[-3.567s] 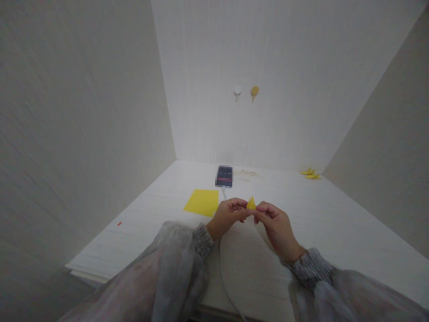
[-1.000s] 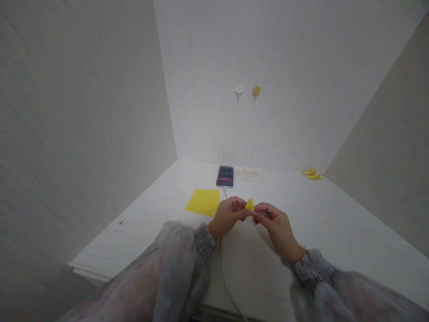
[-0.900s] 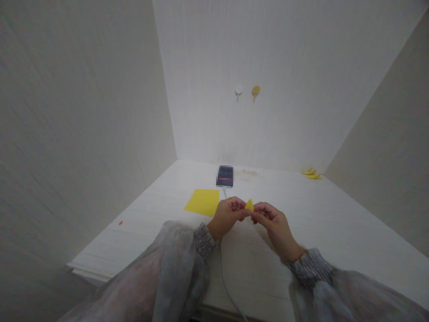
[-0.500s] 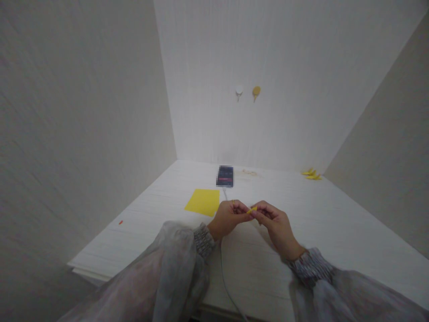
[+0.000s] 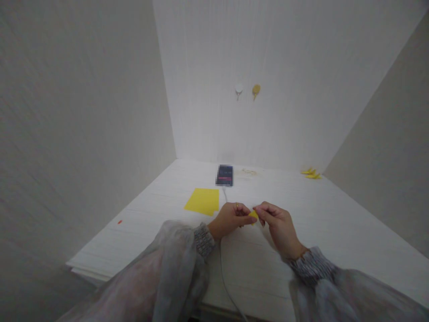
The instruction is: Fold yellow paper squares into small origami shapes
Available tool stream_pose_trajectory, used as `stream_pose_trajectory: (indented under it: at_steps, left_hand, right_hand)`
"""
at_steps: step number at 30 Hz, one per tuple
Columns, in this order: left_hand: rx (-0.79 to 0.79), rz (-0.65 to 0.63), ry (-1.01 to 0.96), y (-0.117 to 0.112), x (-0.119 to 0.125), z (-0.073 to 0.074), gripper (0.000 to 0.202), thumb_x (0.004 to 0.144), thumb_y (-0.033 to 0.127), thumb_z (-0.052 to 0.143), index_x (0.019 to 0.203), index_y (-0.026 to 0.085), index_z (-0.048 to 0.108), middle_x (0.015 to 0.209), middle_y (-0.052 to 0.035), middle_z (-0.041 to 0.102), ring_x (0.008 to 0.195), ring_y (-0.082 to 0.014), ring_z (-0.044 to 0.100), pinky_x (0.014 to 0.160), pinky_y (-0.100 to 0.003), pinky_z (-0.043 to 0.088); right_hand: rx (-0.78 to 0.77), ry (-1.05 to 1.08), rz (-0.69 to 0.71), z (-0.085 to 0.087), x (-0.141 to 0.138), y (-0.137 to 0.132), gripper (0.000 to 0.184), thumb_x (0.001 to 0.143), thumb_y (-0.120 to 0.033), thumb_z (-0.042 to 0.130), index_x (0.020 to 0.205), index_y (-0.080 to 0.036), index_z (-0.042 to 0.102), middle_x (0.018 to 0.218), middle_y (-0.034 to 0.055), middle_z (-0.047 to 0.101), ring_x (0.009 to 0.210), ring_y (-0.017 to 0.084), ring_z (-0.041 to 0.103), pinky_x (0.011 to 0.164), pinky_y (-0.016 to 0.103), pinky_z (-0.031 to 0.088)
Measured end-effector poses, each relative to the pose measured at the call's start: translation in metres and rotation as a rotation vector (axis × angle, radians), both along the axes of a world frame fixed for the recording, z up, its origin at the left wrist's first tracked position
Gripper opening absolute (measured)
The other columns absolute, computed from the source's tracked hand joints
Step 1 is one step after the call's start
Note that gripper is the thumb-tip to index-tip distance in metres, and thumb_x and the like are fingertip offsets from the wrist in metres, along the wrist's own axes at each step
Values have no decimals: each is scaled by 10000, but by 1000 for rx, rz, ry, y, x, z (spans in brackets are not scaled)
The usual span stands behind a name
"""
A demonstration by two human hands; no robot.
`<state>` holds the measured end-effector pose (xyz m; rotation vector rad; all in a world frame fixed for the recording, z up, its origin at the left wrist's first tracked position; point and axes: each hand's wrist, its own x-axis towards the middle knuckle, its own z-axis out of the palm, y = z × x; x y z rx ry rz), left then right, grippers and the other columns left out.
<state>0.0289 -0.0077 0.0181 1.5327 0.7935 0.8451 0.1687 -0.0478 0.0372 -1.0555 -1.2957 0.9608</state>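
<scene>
A small folded yellow paper piece (image 5: 253, 215) is pinched between my two hands, low over the white table (image 5: 335, 232). My left hand (image 5: 230, 218) is closed on its left side, a ring on one finger. My right hand (image 5: 278, 223) is closed on its right side, fingers curled over the top. Most of the piece is hidden by my fingertips.
A flat yellow paper sheet (image 5: 203, 201) lies just beyond my left hand. A phone (image 5: 225, 175) rests farther back, its white cable (image 5: 225, 277) running toward me off the front edge. Folded yellow pieces (image 5: 311, 173) sit in the far right corner. Two wall hooks (image 5: 247, 90) hang above.
Both hands have lowered toward the table, still pinching the yellow piece. The piece stood upright as a small triangle; now it lies flatter and is mostly covered by my fingers.
</scene>
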Motion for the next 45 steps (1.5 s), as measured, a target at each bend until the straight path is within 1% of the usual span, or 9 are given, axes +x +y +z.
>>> stream_pose_trajectory:
  at_steps: [5, 10, 14, 17, 21, 24, 28, 37, 45]
  left_hand:
    - [-3, 8, 32, 1, 0, -2, 323, 535, 408, 656, 646, 117, 570, 502, 33, 493, 423, -41, 381, 407, -176, 279]
    - [0, 86, -30, 3, 1, -1, 313, 547, 399, 653, 630, 115, 552, 479, 41, 472, 413, -40, 380, 404, -175, 292]
    - [-40, 148, -139, 4, 2, 2, 291, 570, 374, 643, 624, 116, 521, 488, 42, 475, 411, -37, 389, 404, -171, 306]
    - [-75, 147, -215, 4, 2, 3, 290, 581, 347, 643, 687, 125, 490, 500, 49, 487, 395, -38, 404, 398, -168, 317]
    - [-92, 78, -333, 4, 2, 3, 341, 621, 326, 623, 824, 162, 403, 521, 66, 505, 414, -57, 463, 435, -182, 372]
    - [-103, 14, -378, 2, 0, 7, 376, 605, 276, 645, 854, 169, 384, 576, 60, 525, 478, -70, 516, 506, -205, 413]
    - [-117, -53, -448, -1, -1, 13, 397, 568, 191, 672, 859, 156, 404, 635, 37, 551, 560, -88, 557, 585, -232, 438]
    - [-119, -18, -468, -2, -3, 13, 318, 576, 167, 667, 814, 134, 458, 681, 21, 554, 593, -98, 578, 612, -250, 464]
    - [-140, -25, -468, -2, -3, 13, 338, 562, 210, 686, 815, 134, 476, 687, 13, 564, 592, -99, 573, 620, -269, 474]
  right_hand:
    - [18, -5, 5, 0, -2, -1, 178, 712, -283, 547, 575, -171, 573, 499, -35, 446, 507, 99, 401, 492, 230, 296]
    - [66, 16, -31, -4, 0, 3, 198, 778, -337, 470, 785, -174, 583, 605, -12, 493, 563, 109, 443, 533, 235, 354]
    - [42, 69, 71, -10, -2, 7, 281, 693, -308, 592, 943, -217, 500, 729, -7, 533, 610, 110, 493, 547, 234, 400]
    - [61, 65, 141, -12, -4, 6, 292, 674, -275, 615, 927, -229, 478, 699, -17, 541, 607, 113, 516, 557, 242, 420]
    - [58, 87, 125, -11, -4, 6, 217, 679, -259, 608, 852, -215, 484, 671, -24, 542, 558, 111, 534, 537, 256, 435]
    - [48, 110, 100, -12, -2, 7, 171, 679, -249, 609, 801, -203, 497, 670, -24, 554, 542, 108, 543, 522, 253, 438]
    - [70, 119, 116, -12, 1, 7, 138, 712, -237, 580, 818, -201, 499, 643, -24, 564, 553, 113, 552, 530, 254, 439]
    - [84, 85, 121, -10, 1, 6, 185, 703, -271, 584, 844, -202, 486, 681, -11, 562, 565, 122, 552, 534, 270, 448]
    - [94, 27, 105, -10, 2, 6, 130, 726, -280, 559, 805, -191, 506, 650, -6, 552, 565, 125, 547, 536, 275, 456]
